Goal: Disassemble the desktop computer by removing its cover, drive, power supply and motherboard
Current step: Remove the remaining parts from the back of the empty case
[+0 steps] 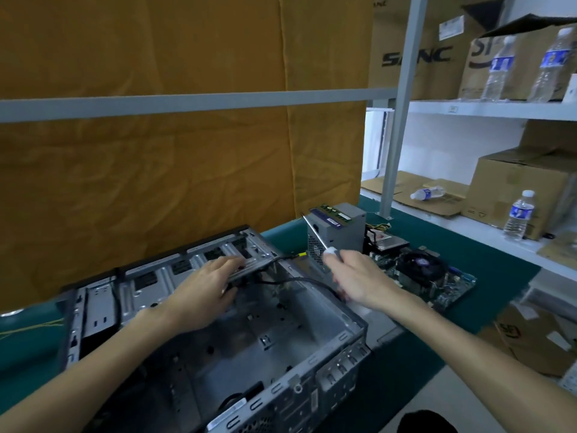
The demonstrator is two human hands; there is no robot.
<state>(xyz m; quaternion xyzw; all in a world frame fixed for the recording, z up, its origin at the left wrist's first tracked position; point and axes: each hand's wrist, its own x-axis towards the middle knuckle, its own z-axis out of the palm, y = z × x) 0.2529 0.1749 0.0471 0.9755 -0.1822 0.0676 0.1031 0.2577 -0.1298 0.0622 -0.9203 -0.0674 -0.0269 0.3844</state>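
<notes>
Case: the open computer case (pixel 237 348) lies on the green mat (pixel 487 276), its inside bare metal.
My left hand: my left hand (pixel 207 285) grips the drive bracket (pixel 249 268) at the far wall.
My right hand: my right hand (pixel 359 281) holds a screwdriver (pixel 317 234), tip up.
Power supply: the power supply (pixel 337 232) stands beyond the case.
Motherboard: the motherboard (pixel 424 273) lies right of it.
</notes>
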